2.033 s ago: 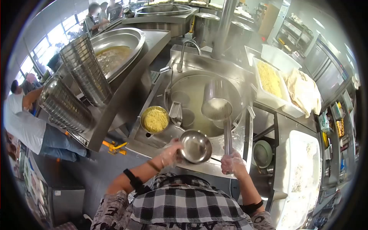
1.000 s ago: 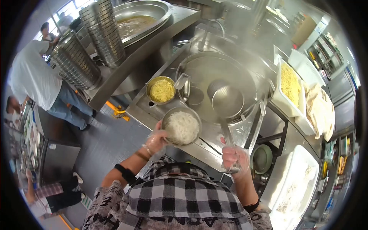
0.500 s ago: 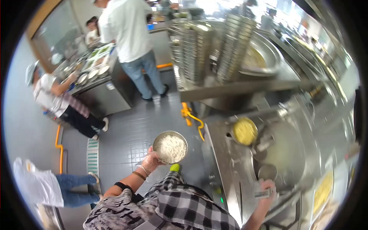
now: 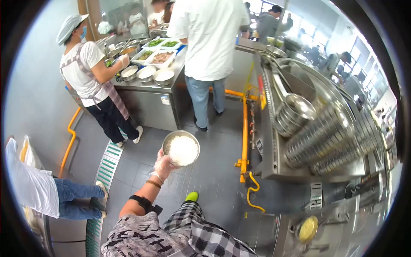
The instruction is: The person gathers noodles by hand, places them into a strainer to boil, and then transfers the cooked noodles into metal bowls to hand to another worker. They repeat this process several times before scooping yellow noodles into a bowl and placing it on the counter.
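Observation:
My left hand (image 4: pixel 162 165), in a clear glove, is closed on the lower left rim of a metal bowl (image 4: pixel 180 148) of white noodles. The bowl is held out over the grey floor, apart from any surface. My right hand is outside the view. At the lower right, a round strainer of yellow noodles (image 4: pixel 308 228) sits at the metal cooking station (image 4: pixel 282 240).
Ahead, a counter (image 4: pixel 147 105) bears three bowls and food trays. A person in a cap (image 4: pixel 87 64) and a person in a white shirt (image 4: pixel 209 38) stand there. Bowl stacks (image 4: pixel 319 132) rise at right. Another person (image 4: pixel 38 188) is at lower left. Yellow pipes (image 4: pixel 244 141) stand mid-right.
The view has swung left toward the counter. The noodle bowl in my left hand is now nearer the counter. My right hand, earlier closed on a handle at the cooking station, has left the view.

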Tool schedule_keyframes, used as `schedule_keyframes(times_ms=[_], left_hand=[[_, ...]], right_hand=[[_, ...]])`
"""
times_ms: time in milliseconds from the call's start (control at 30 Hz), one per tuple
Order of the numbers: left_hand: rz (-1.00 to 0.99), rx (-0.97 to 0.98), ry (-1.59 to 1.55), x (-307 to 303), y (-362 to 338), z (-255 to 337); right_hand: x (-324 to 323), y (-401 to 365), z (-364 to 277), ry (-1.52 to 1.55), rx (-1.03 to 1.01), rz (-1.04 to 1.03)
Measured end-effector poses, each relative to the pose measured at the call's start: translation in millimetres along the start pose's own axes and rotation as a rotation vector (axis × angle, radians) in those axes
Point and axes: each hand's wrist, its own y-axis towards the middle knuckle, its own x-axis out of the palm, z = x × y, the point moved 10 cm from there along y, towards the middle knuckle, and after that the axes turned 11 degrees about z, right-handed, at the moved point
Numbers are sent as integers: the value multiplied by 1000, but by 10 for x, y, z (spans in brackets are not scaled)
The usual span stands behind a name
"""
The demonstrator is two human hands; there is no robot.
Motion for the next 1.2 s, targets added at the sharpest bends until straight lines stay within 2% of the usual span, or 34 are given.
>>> schedule_keyframes(times_ms=[100, 167, 233, 333, 433, 500, 667, 800, 967, 1033, 1200], left_hand=[[19, 38, 1, -41, 538, 314], [115, 29, -18, -45, 919, 513], [102, 71, -51, 24, 1209, 725], [138, 102, -49, 145, 1464, 1011], [178, 126, -133, 139, 1688, 1237], [246, 34, -223, 29, 1919, 1293], [345, 161, -219, -388, 2550, 1869], [383, 251, -255, -633, 3089, 2381], [370, 274, -238, -768, 3917, 3023], [459, 259, -268, -830, 4272, 3202], [402, 212, -215, -867, 5442, 3532]], right_hand=[[897, -160, -378, 90, 123, -615], [1378, -380, -634, 153, 234, -992], [1706, -317, -904, 236, 334, -1142], [2125, -111, -1254, 338, 412, -1209], [2502, 44, -1472, 400, 405, -1249], [2760, 151, -1603, 421, 394, -1268], [3293, 405, -2033, 424, 376, -1306], [3756, 643, -2617, 416, 387, -1332], [4143, 956, -3481, 394, 425, -1360], [4234, 1053, -3781, 401, 445, -1361], [4404, 1280, -4283, 398, 482, -1346]])
